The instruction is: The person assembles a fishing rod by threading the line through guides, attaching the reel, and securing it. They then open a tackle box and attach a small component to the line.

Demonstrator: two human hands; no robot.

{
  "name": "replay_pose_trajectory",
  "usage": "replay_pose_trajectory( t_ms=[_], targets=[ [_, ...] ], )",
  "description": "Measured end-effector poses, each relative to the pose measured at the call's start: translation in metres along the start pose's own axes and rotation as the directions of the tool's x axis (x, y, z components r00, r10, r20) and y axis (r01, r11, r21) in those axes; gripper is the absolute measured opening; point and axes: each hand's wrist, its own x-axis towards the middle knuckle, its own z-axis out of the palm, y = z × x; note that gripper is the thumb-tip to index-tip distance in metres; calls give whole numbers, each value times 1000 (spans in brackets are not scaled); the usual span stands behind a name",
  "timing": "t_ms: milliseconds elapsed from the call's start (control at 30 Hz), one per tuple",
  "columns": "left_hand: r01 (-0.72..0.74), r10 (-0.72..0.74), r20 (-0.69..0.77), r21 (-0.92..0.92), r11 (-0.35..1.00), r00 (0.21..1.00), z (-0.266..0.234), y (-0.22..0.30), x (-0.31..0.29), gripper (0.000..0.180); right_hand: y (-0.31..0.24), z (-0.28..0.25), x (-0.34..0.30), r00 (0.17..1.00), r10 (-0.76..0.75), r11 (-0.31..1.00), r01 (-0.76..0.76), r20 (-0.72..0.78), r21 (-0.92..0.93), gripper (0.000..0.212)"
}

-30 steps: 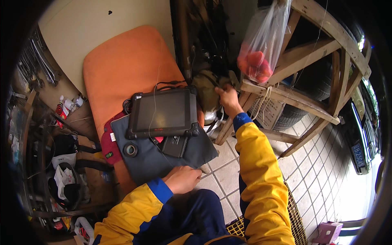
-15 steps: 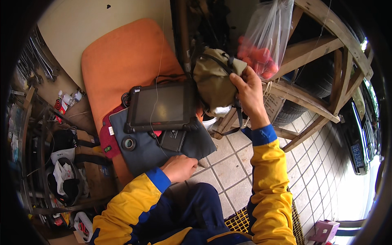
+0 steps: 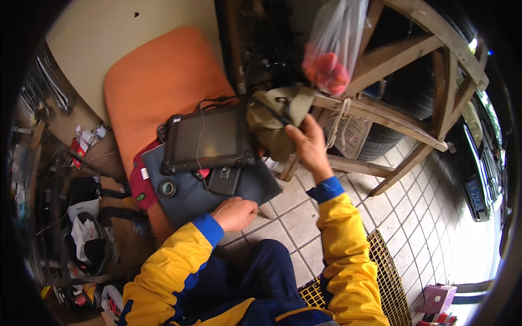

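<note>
The right hand (image 3: 312, 148) pinches the near edge of an olive bag (image 3: 273, 129) between thumb and fingers. The bag has come lower over the last half second, nearer the lap, beside the tablet (image 3: 206, 138) at the orange seat's (image 3: 163, 76) right edge. The left hand's (image 3: 236, 213) fingers curl; I cannot tell whether they hold anything. Grey cloth (image 3: 182, 211) carries a tape roll (image 3: 161, 190). A wooden rack (image 3: 391, 129) crowds the right.

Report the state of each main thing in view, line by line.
Olive cloth item: held, creased
Right hand: closed on it
Left hand: loosely curled
Tablet: screen up, dark
Tape roll: lying flat
Plastic bag: hanging, partly filled
Wooden frame: standing
</note>
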Motion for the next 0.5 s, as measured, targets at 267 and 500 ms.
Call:
replay_pose_trajectory(
  t_ms=[267,500],
  targets=[
    [-37,-12,-147,-330,943,989,-9,3,12,20,50,-3,54,945,7,923,-132,-328,-362,20],
    [-98,-49,-345,-396,913,937,-27,20,16,18,42,-11,88,963,61,720,-224,-261,-657,35]
  ],
)
